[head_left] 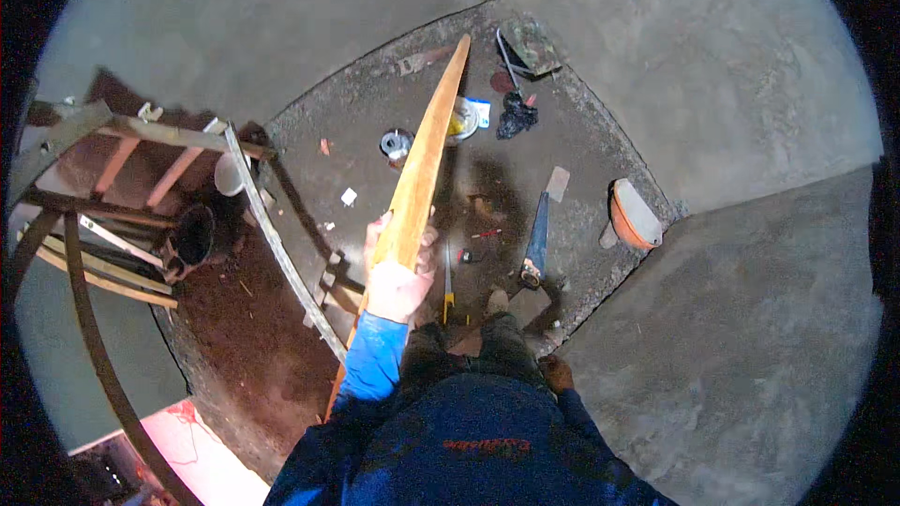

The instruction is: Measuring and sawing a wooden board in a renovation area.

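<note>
My left hand point(401, 267), at the end of a blue sleeve, is closed around a long wooden plank point(427, 169). The plank rises away from me toward the far corner, and its lower end runs back past my left forearm. Down beside my right thigh hangs my right hand point(557, 374), dim and partly hidden, so its fingers cannot be made out. On the floor ahead of my feet lie a dark blue handsaw point(535, 242) and a thin tool with a yellow handle point(449, 303).
Wooden scaffolding point(281, 244) with a dark bucket point(194, 232) beside it stands at left. A dark round container point(396, 143), a black plastic bag point(517, 116) and another handsaw point(420, 62) lie farther off. An orange-and-white basin-like object point(636, 215) sits by the right wall.
</note>
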A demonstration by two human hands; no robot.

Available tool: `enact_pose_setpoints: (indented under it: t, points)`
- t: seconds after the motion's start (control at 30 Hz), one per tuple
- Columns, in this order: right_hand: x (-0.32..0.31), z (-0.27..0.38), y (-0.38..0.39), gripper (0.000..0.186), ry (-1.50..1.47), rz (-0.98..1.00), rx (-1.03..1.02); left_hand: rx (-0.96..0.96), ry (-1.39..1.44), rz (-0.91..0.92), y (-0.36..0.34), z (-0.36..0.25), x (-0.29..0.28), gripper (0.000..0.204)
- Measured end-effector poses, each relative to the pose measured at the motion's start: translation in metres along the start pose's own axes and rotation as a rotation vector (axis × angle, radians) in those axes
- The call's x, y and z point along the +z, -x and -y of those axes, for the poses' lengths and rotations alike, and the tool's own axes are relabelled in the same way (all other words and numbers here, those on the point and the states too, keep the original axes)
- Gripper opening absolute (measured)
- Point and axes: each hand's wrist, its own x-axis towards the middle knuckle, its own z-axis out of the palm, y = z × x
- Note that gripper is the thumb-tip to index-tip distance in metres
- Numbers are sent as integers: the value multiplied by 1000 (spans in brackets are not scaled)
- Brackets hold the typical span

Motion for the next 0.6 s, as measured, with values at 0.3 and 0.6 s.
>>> enact_pose_setpoints:
  t: [0.3,0.6]
  points:
    - [-123,172,-68,33,-547,-97,-328,-49,37,165,-55,71,73,48]
    - [-254,310,-12,46,-583,-489,-1020,-21,-187,-93,-64,126,116,43]
